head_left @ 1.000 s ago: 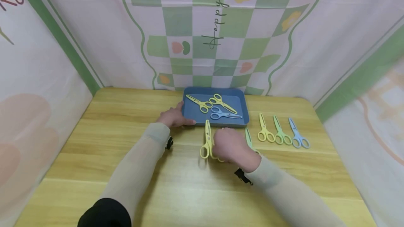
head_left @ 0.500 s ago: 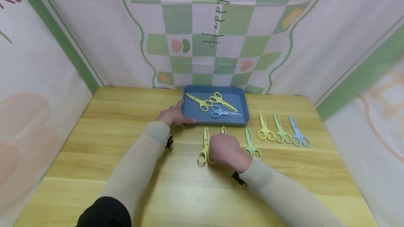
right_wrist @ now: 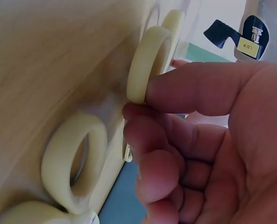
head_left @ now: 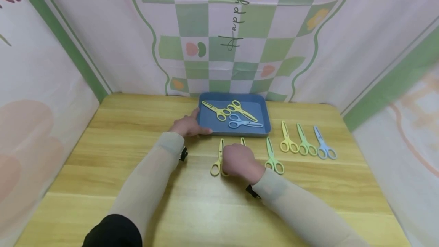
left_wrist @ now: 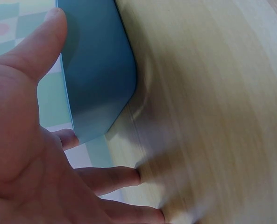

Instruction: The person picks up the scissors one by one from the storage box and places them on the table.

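Note:
My right hand (head_left: 238, 160) pinches a finger ring (right_wrist: 139, 70) of the yellow scissors (head_left: 220, 155) between thumb and fingers. Those scissors stand blade-away in front of the tray, close over the table. Behind the hand, another yellow pair (head_left: 242, 140) is mostly hidden, with its blade tip showing; in the right wrist view, a second yellow ring (right_wrist: 47, 158) lies nearby on the table. My left hand (head_left: 188, 125) is at the near left corner of the blue tray (head_left: 216, 129), thumb along its rim. Its other fingers are spread, fingertips (left_wrist: 137, 175) down at the table.
Inside the tray lie two yellow scissors (head_left: 219, 114) and a blue pair (head_left: 244, 124). To the right on the wooden table are light green scissors (head_left: 271, 155), then a row of yellow (head_left: 286, 138), green (head_left: 303, 140) and blue scissors (head_left: 322, 144). A patterned curtain (head_left: 192, 22) hangs behind.
My right hand has moved left with the yellow scissors, which have come nearer and down toward the table. The light green scissors and another yellow blade tip are now uncovered. My left hand stays put.

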The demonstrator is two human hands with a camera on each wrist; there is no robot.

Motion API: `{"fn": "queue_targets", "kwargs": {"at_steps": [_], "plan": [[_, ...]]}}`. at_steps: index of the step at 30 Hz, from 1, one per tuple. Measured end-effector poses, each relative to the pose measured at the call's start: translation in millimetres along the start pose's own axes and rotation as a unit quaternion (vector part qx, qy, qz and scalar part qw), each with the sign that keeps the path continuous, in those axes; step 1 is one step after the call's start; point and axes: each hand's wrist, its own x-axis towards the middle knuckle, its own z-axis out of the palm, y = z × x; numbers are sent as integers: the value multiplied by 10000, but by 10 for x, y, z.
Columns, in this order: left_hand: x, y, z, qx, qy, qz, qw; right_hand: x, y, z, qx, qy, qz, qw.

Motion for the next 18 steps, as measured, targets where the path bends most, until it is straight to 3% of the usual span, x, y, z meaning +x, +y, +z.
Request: {"fn": "queue_targets", "kwargs": {"at_steps": [18], "plan": [[0, 3, 2, 57, 35, 40, 10000, 73, -73, 6, 52, -15, 154, 9999]]}}
